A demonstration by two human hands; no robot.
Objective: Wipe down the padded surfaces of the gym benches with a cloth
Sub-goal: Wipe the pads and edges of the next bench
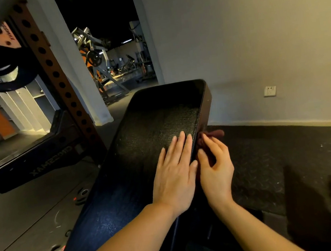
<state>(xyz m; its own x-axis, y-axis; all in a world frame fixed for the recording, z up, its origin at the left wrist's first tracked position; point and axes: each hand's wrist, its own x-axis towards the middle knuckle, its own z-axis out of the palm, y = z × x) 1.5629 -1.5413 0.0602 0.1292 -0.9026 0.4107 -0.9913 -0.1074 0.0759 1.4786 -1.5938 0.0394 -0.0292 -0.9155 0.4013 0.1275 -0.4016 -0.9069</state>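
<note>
The left hand [175, 178] lies on the bench pad [142, 149]; right hand [216, 169] beside its edge, apparently holding the cloth [213, 135].

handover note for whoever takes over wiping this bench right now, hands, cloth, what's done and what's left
Left hand: flat, fingers straight, pressing on the top of the bench pad near its right edge.
Right hand: fingers curled on the dark red cloth, held against the pad's right side edge.
Cloth: bunched at that side edge, partly hidden by the fingers and the pad.
Done: cannot tell from this view how much of the top has been wiped.
Left: finish the right side edge, then cover the top and the far end if not yet done; other benches are not in clear view.
</note>
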